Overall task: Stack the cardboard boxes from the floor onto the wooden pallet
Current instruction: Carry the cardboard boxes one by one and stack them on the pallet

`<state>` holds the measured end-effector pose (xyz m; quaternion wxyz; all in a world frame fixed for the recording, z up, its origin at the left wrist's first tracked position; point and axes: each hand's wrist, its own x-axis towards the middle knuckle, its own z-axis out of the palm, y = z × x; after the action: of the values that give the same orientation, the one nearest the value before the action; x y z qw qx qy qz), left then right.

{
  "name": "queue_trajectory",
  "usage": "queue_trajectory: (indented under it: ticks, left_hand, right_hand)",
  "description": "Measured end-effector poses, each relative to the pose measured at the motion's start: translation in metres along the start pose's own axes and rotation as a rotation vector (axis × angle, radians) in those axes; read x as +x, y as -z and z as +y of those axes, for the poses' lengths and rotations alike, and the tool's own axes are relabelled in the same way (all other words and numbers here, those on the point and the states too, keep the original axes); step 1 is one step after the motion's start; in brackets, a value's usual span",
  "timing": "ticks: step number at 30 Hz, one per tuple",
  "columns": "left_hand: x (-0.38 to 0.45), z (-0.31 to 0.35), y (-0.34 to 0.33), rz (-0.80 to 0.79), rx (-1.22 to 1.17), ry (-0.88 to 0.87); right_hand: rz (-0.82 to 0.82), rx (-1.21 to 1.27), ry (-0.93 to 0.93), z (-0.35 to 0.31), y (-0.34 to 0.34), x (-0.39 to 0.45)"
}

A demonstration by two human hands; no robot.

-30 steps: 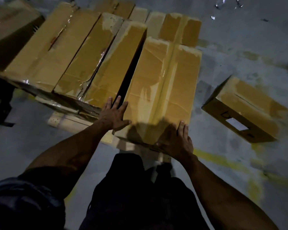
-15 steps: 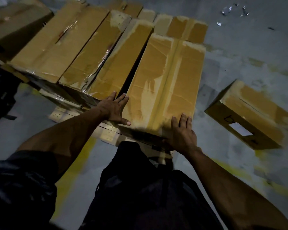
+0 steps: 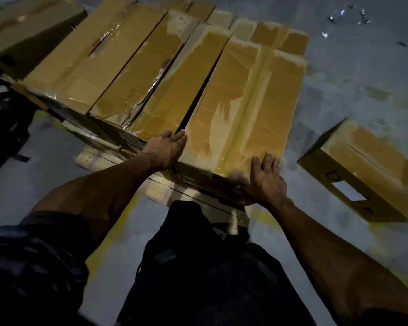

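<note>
Seating the long box point(image 3: 240, 107) on the wooden pallet point(image 3: 160, 194): left hand point(image 3: 165, 149) and right hand point(image 3: 267, 177), each grip spread flat on the box's near corners, should push evenly to close the gap beside it.

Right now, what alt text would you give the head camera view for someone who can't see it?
Seen from above, a person's left hand and right hand press on the near end of a long taped box lying on a pallet beside similar boxes. One more box sits on the grey floor to the right.
</note>
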<state>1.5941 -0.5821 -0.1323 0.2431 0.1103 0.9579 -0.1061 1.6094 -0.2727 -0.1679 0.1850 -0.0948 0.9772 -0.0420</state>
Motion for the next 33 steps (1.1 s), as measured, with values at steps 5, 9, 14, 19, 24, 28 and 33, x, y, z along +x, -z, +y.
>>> queue_trajectory:
  ticks: [5,9,14,19,24,28,33]
  left_hand:
    - [-0.002,-0.005,0.007,0.070,-0.027,0.007]
    - [-0.004,-0.005,0.006,0.083,-0.017,-0.002]
    - [-0.003,-0.010,0.003,0.116,-0.027,-0.030]
    - [-0.003,-0.011,-0.001,0.110,-0.042,-0.040]
    - [0.000,-0.012,-0.001,0.066,-0.032,-0.053]
    - [-0.004,-0.009,-0.005,0.056,0.049,-0.075]
    - [-0.001,-0.023,-0.009,0.033,0.173,-0.168]
  right_hand:
    - [-0.018,0.022,0.012,-0.011,0.001,0.007]
    - [-0.020,0.025,-0.005,-0.013,0.001,0.007]
    - [-0.010,0.019,-0.016,-0.017,-0.002,0.010]
    - [-0.035,0.013,-0.042,-0.021,-0.002,0.010]
    - [-0.046,0.043,-0.094,-0.028,0.000,0.011]
    - [-0.068,0.084,-0.132,-0.031,0.000,0.008]
    - [-0.088,0.074,-0.149,-0.031,0.000,0.004]
